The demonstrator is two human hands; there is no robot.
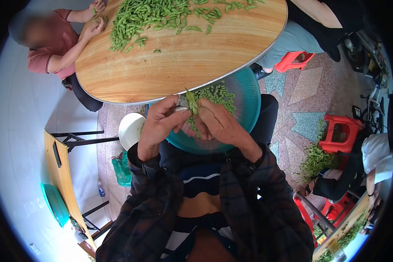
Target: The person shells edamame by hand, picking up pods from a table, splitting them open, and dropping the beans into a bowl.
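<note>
A green pod is held between both hands above the teal basket. My left hand is closed on the pod from the left, with something grey and white around its fingers. On the pod's right side, my right hand pinches it, fingers curled. Shelled green beans lie in the basket below the hands. A large heap of green pods covers the far part of the wooden table, with a few loose pods nearer.
A person handles pods at the table's left. Another person sits at the right. A white bowl and green net bag are on the left. Red stools and leafy stalks stand or lie at right.
</note>
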